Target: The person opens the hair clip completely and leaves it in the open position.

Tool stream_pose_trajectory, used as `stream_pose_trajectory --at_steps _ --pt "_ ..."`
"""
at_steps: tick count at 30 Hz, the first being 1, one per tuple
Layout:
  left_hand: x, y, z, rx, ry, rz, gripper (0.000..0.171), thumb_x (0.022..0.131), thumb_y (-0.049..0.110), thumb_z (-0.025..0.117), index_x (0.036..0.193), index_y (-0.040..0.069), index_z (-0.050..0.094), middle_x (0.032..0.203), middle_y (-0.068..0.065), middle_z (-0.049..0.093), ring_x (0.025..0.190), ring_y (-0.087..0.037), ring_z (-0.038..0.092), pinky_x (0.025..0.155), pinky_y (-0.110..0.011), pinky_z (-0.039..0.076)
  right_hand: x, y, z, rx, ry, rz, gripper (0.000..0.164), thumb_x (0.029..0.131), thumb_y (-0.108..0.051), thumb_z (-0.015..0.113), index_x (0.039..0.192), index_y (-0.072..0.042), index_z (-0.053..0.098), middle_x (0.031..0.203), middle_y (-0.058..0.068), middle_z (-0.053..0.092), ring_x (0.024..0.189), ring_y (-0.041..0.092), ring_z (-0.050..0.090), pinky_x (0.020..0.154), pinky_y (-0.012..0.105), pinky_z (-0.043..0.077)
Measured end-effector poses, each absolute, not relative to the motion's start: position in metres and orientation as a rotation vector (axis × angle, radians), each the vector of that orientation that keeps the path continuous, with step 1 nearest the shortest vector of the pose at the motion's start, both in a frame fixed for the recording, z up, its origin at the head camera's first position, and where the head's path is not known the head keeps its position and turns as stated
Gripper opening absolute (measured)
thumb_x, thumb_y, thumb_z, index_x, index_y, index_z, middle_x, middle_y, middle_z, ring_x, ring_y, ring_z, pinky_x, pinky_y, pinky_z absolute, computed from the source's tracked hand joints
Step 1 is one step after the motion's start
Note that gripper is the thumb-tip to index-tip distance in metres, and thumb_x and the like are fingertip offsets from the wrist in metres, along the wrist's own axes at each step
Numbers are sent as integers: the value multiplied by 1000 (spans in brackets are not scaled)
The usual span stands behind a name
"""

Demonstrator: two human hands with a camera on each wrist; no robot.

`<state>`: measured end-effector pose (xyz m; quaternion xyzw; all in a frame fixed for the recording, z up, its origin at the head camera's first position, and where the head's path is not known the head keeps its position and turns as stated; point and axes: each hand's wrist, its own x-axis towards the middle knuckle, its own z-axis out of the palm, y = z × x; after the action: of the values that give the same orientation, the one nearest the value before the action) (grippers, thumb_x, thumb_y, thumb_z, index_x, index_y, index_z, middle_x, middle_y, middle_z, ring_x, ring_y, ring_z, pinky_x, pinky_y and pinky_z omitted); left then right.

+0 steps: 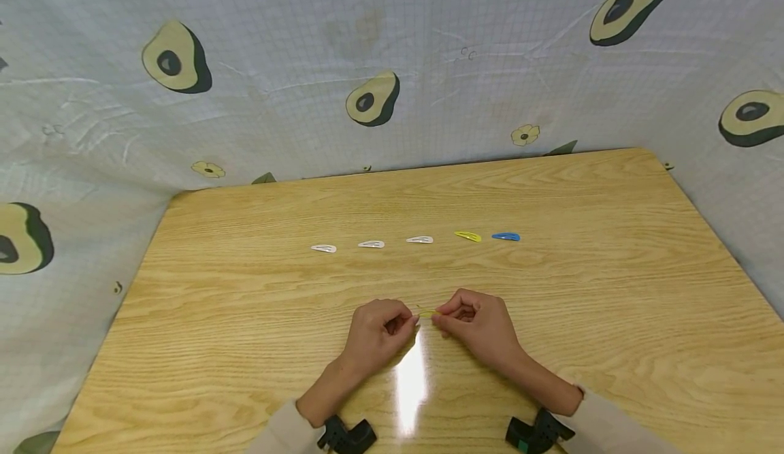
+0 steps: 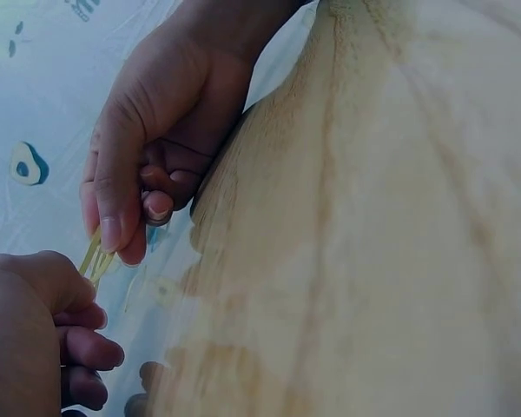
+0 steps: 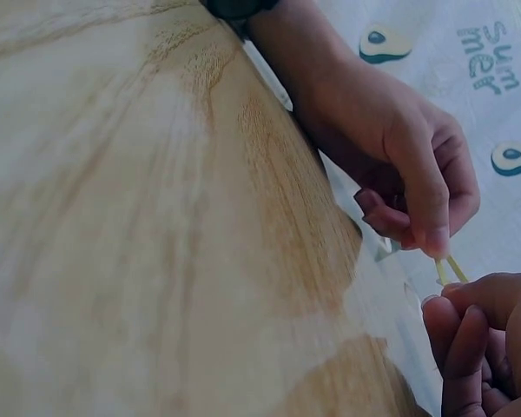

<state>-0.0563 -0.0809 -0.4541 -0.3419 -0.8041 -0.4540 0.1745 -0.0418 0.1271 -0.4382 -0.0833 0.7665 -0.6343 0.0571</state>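
Note:
A yellow snap hair clip point(image 1: 427, 314) is held between both hands, just above the table near its front. My left hand point(image 1: 378, 335) pinches one end between thumb and index finger. At the other end, my right hand point(image 1: 480, 325) pinches it the same way. Between the fingertips, the clip's thin strips point(image 3: 451, 269) stand apart in the right wrist view. Fingers cover both of its ends. Beyond the hands lies a row of snap clips: several white ones, including one at the left point(image 1: 323, 248), then a yellow one point(image 1: 468, 236) and a blue one point(image 1: 505, 236).
The wooden table point(image 1: 245, 290) has a bright light reflection in front of the hands. A pale sheet with avocado prints point(image 1: 275, 52) hangs behind it and along both sides. Black wrist cameras are strapped on each wrist, the left one point(image 1: 348, 435) near the table's front.

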Motion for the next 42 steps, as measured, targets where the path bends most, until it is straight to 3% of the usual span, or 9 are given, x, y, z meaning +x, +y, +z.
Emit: stream_pose_trajectory --at_steps 11,24,33,42 --pt "-54 -85 -452 -887 -2329 -1308 13 83 4 73 75 11 65 60 7 51 51 0 39 47 -12 34 -42 124 -439 -235 2315 -1935 11 82 -18 77 84 -9 70 73 0 70 60 21 66 55 31 53" --pt "-55 -96 -446 -747 -2342 -1396 10 85 2 71 89 10 67 75 4 58 59 -8 47 51 -20 40 -51 109 -434 -306 2444 -1929 7 82 -18 78 83 -14 72 73 -4 70 62 16 66 55 29 52" --pt "-54 -108 -429 -696 -2249 -1358 19 74 -14 73 83 2 68 71 -5 60 55 -14 46 43 -30 38 -60 87 -428 -423 2511 -1939 8 81 -16 78 81 -13 71 73 -5 69 60 13 64 53 26 50" --pt "-52 -120 -397 -716 -2199 -1289 23 70 -22 71 82 -4 65 69 -9 58 54 -15 44 43 -30 35 -70 67 -424 -539 2548 -1933 9 81 -12 78 81 -16 69 72 -11 67 60 7 63 53 28 51"
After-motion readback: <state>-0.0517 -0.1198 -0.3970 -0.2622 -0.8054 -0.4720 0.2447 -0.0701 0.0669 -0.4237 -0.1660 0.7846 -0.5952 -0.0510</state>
